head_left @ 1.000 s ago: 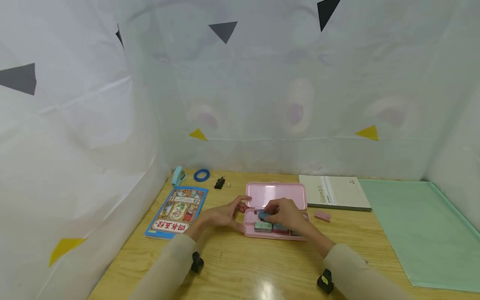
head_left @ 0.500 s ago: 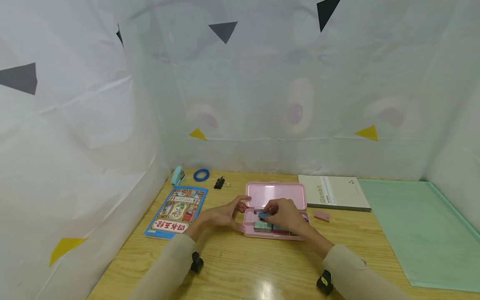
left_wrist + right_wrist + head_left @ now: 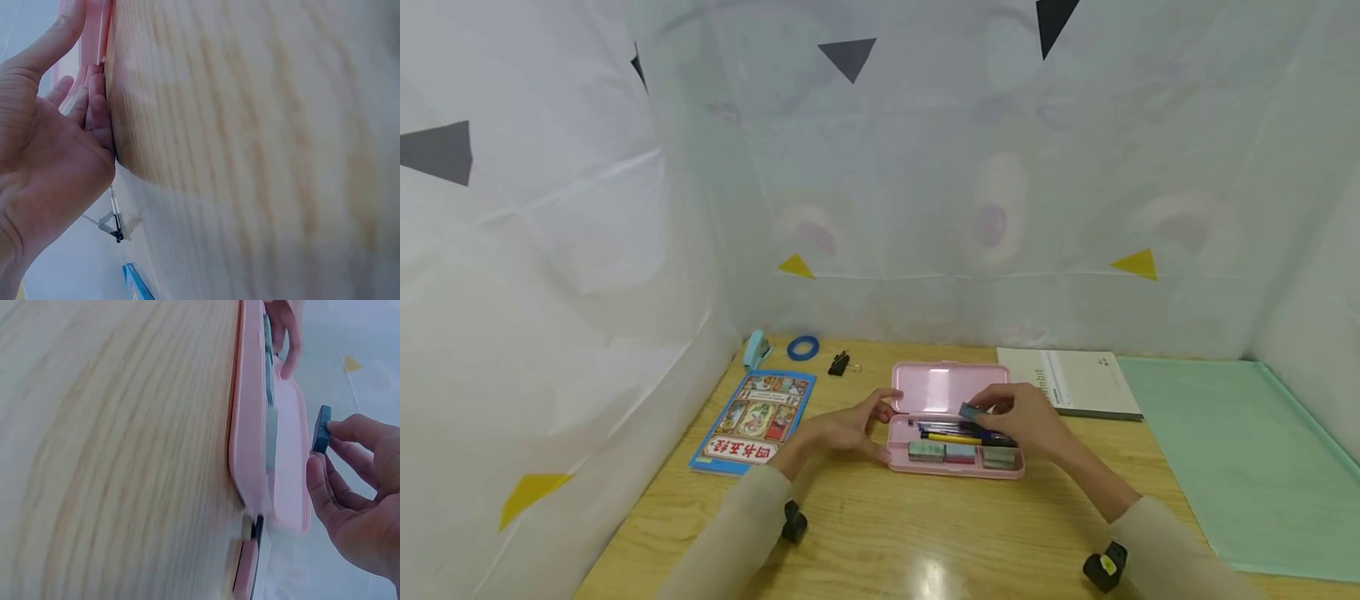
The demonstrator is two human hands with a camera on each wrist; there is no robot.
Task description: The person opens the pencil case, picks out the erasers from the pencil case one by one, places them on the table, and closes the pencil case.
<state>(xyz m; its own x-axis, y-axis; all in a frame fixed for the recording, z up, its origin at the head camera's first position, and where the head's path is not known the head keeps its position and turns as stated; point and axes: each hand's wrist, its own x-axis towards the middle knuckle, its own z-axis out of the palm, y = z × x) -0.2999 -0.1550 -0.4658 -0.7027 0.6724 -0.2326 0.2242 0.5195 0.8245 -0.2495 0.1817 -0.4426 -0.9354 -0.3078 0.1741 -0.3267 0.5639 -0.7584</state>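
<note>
A pink pencil case [image 3: 910,471] lies with its lid [image 3: 936,387] raised at the back. Inside are several pens [image 3: 951,435], and along the front sit a green eraser [image 3: 927,451], a pink-and-blue eraser [image 3: 960,453] and a greyish one [image 3: 998,457]. My left hand [image 3: 842,429] holds the case's left end, thumb at the front corner and fingers by the lid. Above the case's right part, my right hand [image 3: 1028,421] pinches a blue eraser [image 3: 322,429] between thumb and fingertips, apart from the case.
A pink eraser [image 3: 245,569] lies right of the case. Behind it is a notebook [image 3: 1090,383]; a green mat [image 3: 1247,467] covers the right side. Leftward are a blue-edged book [image 3: 756,421], a stapler [image 3: 757,350], a blue tape ring [image 3: 802,348] and a binder clip [image 3: 840,363].
My right hand has lifted the blue eraser from the case's left compartment and moved it right, uncovering the pens. The left hand stays in place.
</note>
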